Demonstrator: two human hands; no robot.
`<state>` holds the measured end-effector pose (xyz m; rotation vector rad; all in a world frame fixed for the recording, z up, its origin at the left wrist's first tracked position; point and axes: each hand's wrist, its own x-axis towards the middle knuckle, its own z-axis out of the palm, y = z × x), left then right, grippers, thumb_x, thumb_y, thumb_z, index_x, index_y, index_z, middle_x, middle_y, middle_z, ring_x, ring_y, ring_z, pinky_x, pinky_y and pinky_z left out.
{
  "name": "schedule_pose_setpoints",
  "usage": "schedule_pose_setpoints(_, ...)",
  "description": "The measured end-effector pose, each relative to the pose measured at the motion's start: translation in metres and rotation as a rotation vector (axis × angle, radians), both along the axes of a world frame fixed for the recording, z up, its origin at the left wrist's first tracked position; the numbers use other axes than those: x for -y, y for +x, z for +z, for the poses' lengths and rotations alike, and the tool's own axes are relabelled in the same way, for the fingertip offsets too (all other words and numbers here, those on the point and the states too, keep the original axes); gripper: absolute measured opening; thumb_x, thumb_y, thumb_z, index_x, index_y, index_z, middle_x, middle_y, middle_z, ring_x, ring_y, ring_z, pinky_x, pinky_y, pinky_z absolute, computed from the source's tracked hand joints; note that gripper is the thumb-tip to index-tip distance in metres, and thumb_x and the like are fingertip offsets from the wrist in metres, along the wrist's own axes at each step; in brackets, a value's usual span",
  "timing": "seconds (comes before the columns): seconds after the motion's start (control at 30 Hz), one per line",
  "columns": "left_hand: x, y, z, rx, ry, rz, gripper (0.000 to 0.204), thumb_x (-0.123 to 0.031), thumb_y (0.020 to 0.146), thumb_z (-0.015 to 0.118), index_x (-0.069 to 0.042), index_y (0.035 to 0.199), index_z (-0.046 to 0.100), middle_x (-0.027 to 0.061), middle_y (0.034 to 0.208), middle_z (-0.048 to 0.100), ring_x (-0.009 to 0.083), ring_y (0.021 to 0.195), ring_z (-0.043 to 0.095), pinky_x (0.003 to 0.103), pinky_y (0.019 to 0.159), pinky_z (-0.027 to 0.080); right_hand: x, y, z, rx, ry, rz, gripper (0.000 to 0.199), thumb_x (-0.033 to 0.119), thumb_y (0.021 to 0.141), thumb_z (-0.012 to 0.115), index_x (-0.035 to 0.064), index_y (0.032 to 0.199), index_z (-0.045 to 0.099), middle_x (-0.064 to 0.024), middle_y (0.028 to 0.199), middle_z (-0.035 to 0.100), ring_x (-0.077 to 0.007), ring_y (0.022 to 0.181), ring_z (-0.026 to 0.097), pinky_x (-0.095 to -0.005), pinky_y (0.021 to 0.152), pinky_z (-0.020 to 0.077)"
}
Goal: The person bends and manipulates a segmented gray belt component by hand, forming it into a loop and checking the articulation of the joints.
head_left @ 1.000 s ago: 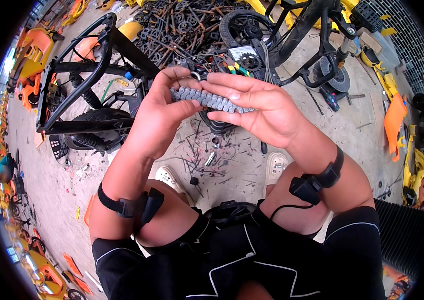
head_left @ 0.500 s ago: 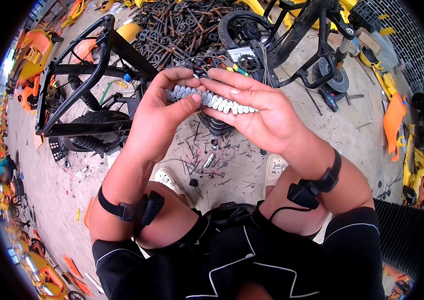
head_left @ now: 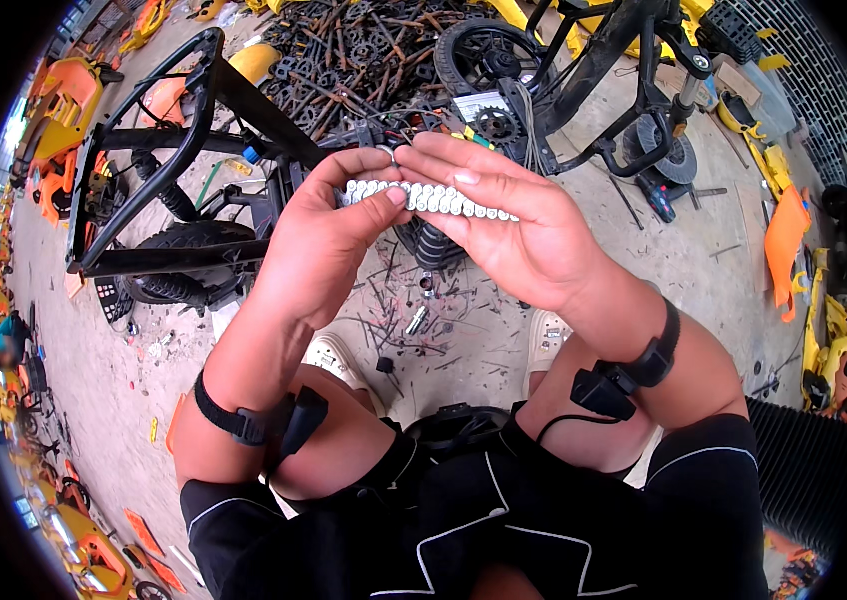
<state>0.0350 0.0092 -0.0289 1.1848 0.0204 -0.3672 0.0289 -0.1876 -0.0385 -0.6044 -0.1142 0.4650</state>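
A silver roller chain (head_left: 434, 199), folded into a compact bundle, is held up between both my hands above the floor. My left hand (head_left: 329, 220) pinches its left end, with the thumb laid along the near face. Around the right part curves my right hand (head_left: 529, 220), its fingers stretched over the chain's top and the palm against its right end. Fingertips of the two hands almost meet above the bundle. The chain's far side is hidden behind the fingers.
A black scooter frame (head_left: 164, 260) with a wheel lies at the left, another frame (head_left: 594, 80) at the upper right. Beyond my hands is a heap of rusty cranks and chainrings (head_left: 354, 60). A socket (head_left: 417, 320) and scattered bits lie between my shoes. A power tool (head_left: 658, 198) sits right.
The chain bundle has turned in my hands, so its links now lie straighter and look brighter. Both hands have shifted only slightly and keep their hold.
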Motion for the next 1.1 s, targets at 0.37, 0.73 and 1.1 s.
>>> schedule_pose_setpoints(0.37,0.003,-0.006,0.002,-0.075,-0.045,0.072,0.033,-0.002,0.093,0.064,0.001,0.123,0.050,0.0115,0.112,0.062,0.0198,0.105,0.060,0.035,0.098,0.046,0.003,-0.001,0.001,-0.071,-0.148,0.080,0.043,0.011,0.097,0.059,-0.0101,0.133,0.050,-0.0197,0.125,0.058,-0.0271,0.118,0.058,-0.0427,0.102,0.0490)
schedule_pose_setpoints(0.73,-0.003,-0.006,0.002,-0.033,0.106,0.010,0.035,0.001,0.090,0.060,0.001,0.123,0.048,0.0116,0.109,0.061,0.0192,0.097,0.058,0.032,0.091,0.045,0.007,-0.001,0.003,-0.110,-0.377,0.109,0.041,0.002,0.097,0.054,-0.0128,0.134,0.048,-0.0212,0.121,0.062,-0.0275,0.105,0.066,-0.0362,0.093,0.0552)
schedule_pose_setpoints(1.1,-0.008,-0.003,0.011,0.047,0.385,-0.059,0.040,-0.008,0.091,0.056,0.001,0.126,0.038,0.0066,0.085,0.059,0.0105,0.070,0.050,0.026,0.063,0.042,0.018,0.005,0.007,-0.064,-0.339,0.120,0.040,0.004,0.098,0.048,-0.0135,0.134,0.047,-0.0258,0.119,0.063,-0.0317,0.103,0.067,-0.0374,0.088,0.0566)
